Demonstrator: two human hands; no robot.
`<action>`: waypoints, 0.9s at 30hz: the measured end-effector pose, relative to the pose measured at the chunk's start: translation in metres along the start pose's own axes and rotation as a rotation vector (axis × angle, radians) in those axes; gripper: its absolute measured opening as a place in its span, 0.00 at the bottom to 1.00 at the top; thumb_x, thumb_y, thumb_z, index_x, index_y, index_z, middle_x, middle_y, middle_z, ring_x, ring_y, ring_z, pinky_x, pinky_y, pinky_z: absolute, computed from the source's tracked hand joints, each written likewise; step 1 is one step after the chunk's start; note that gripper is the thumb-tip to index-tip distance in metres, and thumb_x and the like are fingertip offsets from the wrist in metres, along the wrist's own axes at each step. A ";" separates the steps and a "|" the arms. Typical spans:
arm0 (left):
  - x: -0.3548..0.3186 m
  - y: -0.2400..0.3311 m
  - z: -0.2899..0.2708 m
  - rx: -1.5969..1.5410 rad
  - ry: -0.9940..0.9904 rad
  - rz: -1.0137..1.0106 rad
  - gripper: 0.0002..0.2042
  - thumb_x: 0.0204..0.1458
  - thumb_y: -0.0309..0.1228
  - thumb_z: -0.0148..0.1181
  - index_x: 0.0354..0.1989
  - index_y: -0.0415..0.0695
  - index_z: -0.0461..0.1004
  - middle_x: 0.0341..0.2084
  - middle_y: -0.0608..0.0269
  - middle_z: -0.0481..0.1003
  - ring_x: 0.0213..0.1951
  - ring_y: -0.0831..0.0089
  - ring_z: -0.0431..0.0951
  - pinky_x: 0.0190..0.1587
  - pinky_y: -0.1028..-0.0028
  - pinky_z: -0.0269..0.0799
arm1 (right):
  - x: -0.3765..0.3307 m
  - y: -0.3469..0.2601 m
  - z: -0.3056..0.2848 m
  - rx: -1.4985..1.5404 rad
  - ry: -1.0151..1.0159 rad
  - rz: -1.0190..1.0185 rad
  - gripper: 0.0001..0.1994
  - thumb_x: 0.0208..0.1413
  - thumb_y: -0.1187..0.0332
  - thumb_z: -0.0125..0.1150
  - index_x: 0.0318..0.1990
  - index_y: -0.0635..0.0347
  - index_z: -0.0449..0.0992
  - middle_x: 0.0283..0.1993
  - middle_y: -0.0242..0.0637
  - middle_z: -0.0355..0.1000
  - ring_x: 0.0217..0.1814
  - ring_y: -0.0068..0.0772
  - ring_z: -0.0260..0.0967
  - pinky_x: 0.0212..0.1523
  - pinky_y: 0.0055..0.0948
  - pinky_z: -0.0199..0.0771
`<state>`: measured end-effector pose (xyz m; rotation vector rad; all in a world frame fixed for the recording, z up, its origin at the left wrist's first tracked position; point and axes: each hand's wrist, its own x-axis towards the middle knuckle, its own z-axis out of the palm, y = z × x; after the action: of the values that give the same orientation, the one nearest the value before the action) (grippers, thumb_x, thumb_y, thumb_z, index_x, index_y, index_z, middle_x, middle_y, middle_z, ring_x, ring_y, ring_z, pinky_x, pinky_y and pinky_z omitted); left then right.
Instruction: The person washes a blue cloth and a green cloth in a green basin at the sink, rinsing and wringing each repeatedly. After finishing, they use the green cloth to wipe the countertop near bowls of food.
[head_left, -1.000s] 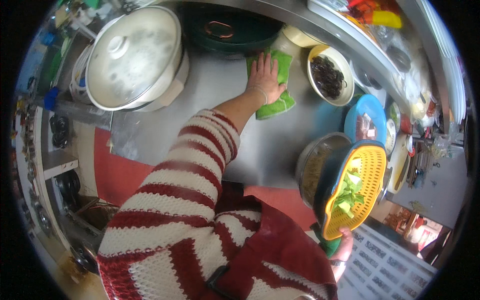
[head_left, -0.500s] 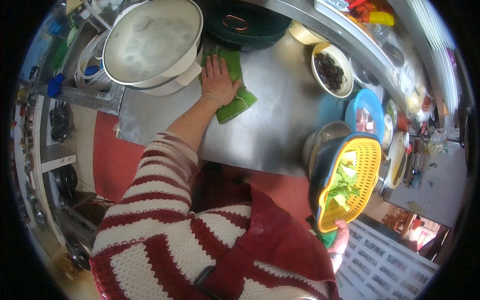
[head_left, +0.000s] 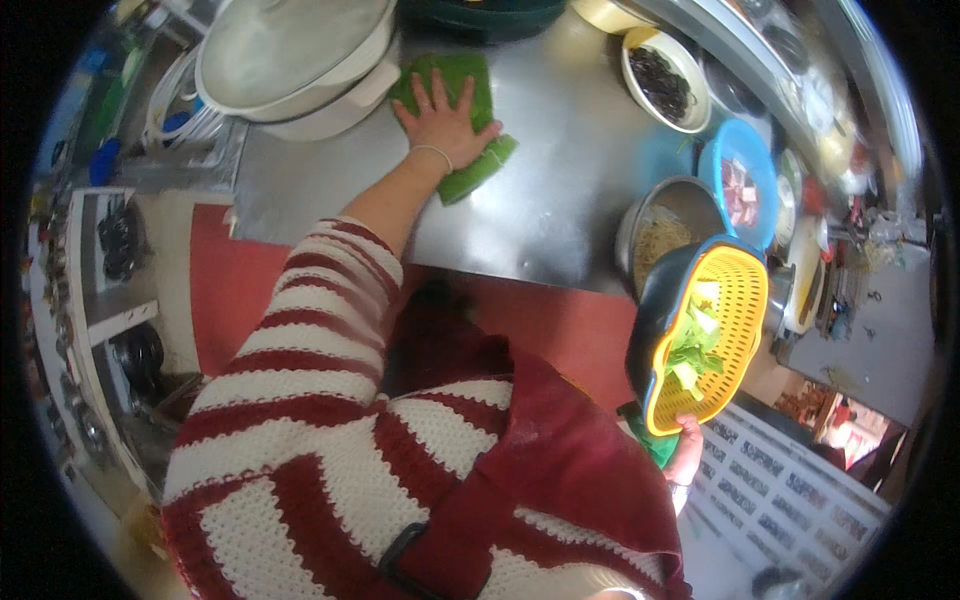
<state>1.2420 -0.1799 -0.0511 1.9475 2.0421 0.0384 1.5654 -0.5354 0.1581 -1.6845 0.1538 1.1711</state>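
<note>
My left hand (head_left: pixel 447 128) lies flat on a folded green cloth (head_left: pixel 482 172), fingers spread, pressing it to the steel worktop (head_left: pixel 520 215). At the right, my right hand (head_left: pixel 686 455) grips the near rim of a yellow colander basket (head_left: pixel 738 315), its thumb over the edge. The basket sits nested in a dark blue basin (head_left: pixel 655 310), and both are tilted on their side toward me. Cut leafy greens (head_left: pixel 695 345) lie inside the basket. Most of my right fingers are hidden behind the rim.
A lidded cream pot (head_left: pixel 290 55) stands at the far left, a dark green pan (head_left: pixel 485 20) behind the cloth. Along the right are a bowl of dark pieces (head_left: pixel 660 85), a blue bowl with pale pink chunks (head_left: pixel 745 195) and a steel bowl of pale shreds (head_left: pixel 660 235).
The view has shifted, with the worktop sitting higher in it. My left hand and the cloth have slid slightly right, away from the pot. My right hand still holds the basket.
</note>
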 end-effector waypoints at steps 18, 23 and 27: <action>-0.211 -0.160 -0.023 0.037 0.251 -0.425 0.38 0.55 0.60 0.42 0.71 0.55 0.47 0.71 0.49 0.37 0.71 0.43 0.27 0.62 0.31 0.25 | -0.005 0.033 0.036 -0.293 -0.410 0.092 0.25 0.46 0.69 0.53 0.55 0.66 0.67 0.49 0.43 0.74 0.47 0.42 0.74 0.49 0.38 0.75; -0.205 -0.252 -0.042 0.019 0.281 -0.778 0.37 0.56 0.58 0.42 0.71 0.54 0.46 0.72 0.49 0.34 0.70 0.41 0.30 0.61 0.30 0.33 | -0.024 0.043 0.065 -0.370 -0.346 0.080 0.23 0.47 0.69 0.52 0.53 0.66 0.68 0.49 0.43 0.74 0.46 0.42 0.74 0.48 0.38 0.75; -0.191 -0.345 -0.024 -0.420 0.187 -0.903 0.29 0.58 0.51 0.41 0.62 0.46 0.63 0.66 0.47 0.54 0.65 0.45 0.56 0.60 0.45 0.56 | -0.030 0.056 0.092 -0.349 -0.413 0.118 0.22 0.46 0.69 0.52 0.52 0.65 0.68 0.48 0.43 0.74 0.44 0.42 0.74 0.47 0.38 0.75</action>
<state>0.9059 -0.3868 -0.0698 0.7018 2.5776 0.4084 1.4593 -0.5014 0.1442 -1.7018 -0.2242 1.6836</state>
